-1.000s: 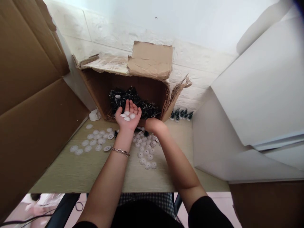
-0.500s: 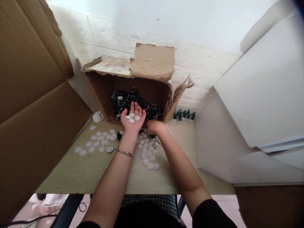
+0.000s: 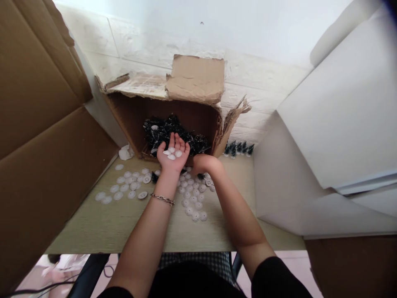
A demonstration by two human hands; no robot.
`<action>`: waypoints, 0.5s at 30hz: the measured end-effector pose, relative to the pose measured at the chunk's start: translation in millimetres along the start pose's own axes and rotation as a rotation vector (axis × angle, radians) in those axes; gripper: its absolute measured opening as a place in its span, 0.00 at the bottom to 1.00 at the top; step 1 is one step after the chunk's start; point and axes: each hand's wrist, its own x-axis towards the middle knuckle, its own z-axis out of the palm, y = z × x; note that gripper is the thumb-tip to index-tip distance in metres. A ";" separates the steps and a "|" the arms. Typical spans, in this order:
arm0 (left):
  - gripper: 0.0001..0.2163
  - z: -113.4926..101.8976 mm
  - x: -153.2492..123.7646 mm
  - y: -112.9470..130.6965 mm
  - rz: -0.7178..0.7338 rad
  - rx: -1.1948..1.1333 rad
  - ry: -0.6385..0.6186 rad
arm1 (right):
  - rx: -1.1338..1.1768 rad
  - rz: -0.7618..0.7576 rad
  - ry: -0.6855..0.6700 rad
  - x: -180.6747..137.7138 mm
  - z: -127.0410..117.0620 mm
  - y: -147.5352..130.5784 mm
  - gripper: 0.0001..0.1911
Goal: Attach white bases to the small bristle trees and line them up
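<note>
My left hand [image 3: 173,156] is turned palm up in front of the cardboard box [image 3: 124,120], holding several small white round discs [image 3: 178,153] in its palm. Its fingers curve up slightly around them. To its right, my right hand [image 3: 202,164] bends down at the wrist over a crowd of similar white discs [image 3: 196,192] on the table. The fingers there are curled together, and their tips are mostly hidden, so what they hold does not show. Inside the box lie dark green miniature trees [image 3: 169,124] with white-flecked branches.
More white discs [image 3: 127,180] are scattered at the left of the table [image 3: 139,227]. A row of small trees [image 3: 238,149] stands right of the box. Crumpled white paper [image 3: 126,152] lies by its left corner. Tall cardboard [image 3: 40,103] and a white panel [image 3: 288,174] flank the table.
The view has shifted slightly. My right hand has moved a little over the discs, with more of them showing beside its wrist. The left hand keeps its discs in nearly the same place.
</note>
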 end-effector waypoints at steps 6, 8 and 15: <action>0.16 0.4 0.7 -0.4 0.033 0.030 0.040 | 0.045 -0.053 0.081 5.4 3.7 0.4 0.20; 0.15 -0.1 0.8 -0.8 0.040 0.027 0.028 | 0.062 -0.059 0.128 11.1 7.3 0.3 0.20; 0.14 -2.1 0.3 -0.4 0.048 -0.004 -0.007 | 0.123 -0.074 0.153 32.4 24.6 -3.1 0.21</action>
